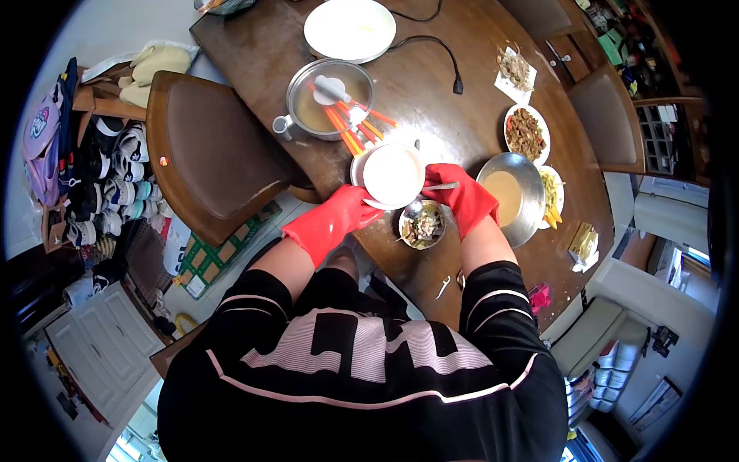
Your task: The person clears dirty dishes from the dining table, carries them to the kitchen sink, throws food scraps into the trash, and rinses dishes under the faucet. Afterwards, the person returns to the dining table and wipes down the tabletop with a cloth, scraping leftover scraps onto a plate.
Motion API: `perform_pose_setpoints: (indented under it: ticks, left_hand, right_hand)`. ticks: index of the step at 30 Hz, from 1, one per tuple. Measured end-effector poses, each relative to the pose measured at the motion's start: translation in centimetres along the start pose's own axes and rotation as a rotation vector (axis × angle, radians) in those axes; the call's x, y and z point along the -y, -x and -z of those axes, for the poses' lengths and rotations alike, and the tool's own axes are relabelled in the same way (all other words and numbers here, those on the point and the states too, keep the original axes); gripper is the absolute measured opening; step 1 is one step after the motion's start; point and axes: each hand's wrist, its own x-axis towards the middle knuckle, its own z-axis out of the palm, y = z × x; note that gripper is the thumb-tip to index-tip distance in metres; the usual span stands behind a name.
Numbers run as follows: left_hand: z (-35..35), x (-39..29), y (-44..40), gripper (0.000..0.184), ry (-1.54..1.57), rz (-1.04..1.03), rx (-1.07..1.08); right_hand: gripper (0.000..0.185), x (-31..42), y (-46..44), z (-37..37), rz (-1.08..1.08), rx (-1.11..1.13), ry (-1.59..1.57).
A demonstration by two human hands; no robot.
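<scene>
My left hand (342,221), in a red glove, grips the left rim of a white bowl (393,175) near the table's front edge. On the bowl's right side is my right hand (462,196), also red-gloved, its fingers closed round a metal utensil handle (441,186) near the rim. Just below the bowl sits a small bowl of mixed food (423,228) with a spoon (414,209) in it. Orange-handled utensils (348,131) lie between the white bowl and a metal pot (327,115) of cloudy liquid. A metal basin (531,202) holding tan liquid stands right of my right hand.
A white plate (350,29) and a black cable (431,40) are at the table's far side. Dishes of minced food (525,135) and yellow-green food (550,192) stand right, near a yellow packet (584,240). A chair (219,150) adjoins the left edge.
</scene>
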Motion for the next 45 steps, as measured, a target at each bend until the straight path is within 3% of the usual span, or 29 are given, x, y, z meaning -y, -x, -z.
perform_pose_setpoints:
  ticks: [3, 7, 13, 16, 19, 35, 41, 45]
  left_hand:
    - [-0.3, -0.1, 0.4, 0.035, 0.062, 0.021, 0.026]
    - [-1.0, -0.4, 1.6, 0.036, 0.014, 0.028, -0.004]
    - [-1.0, -0.4, 1.7, 0.036, -0.01, 0.028, -0.023]
    - [-0.9, -0.3, 1.6, 0.036, 0.001, 0.029, -0.024]
    - [-0.4, -0.1, 0.6, 0.035, 0.038, 0.036, -0.021]
    - [-0.2, -0.3, 0.7, 0.029, -0.11, 0.073, -0.06]
    - [-0.5, 0.4, 2.7, 0.035, -0.217, -0.024, -0.023]
    - [1.1, 1.8, 4.3, 0.04, -0.133, -0.025, 0.086]
  right_hand:
    - [0.027, 0.4, 0.6, -0.6, -0.006, 0.094, 0.101]
    - [0.034, 0.0, 2.4, -2.6, 0.1, 0.197, 0.007]
    - [0.03, -0.9, 0.0, -0.6, 0.054, 0.132, -0.002]
    - [0.027, -1.7, -0.5, 1.0, 0.221, 0.309, 0.16]
    - [0.019, -1.8, -0.4, 0.9, 0.155, 0.24, 0.127]
    - [0.026, -1.0, 2.1, 1.0, 0.195, 0.286, 0.277]
    - [0.029, -0.9, 4.0, 0.3, 0.223, 0.26, 0.26]
    - [0.036, -1.0, 4.4, 0.7, 0.244, 0.273, 0.261]
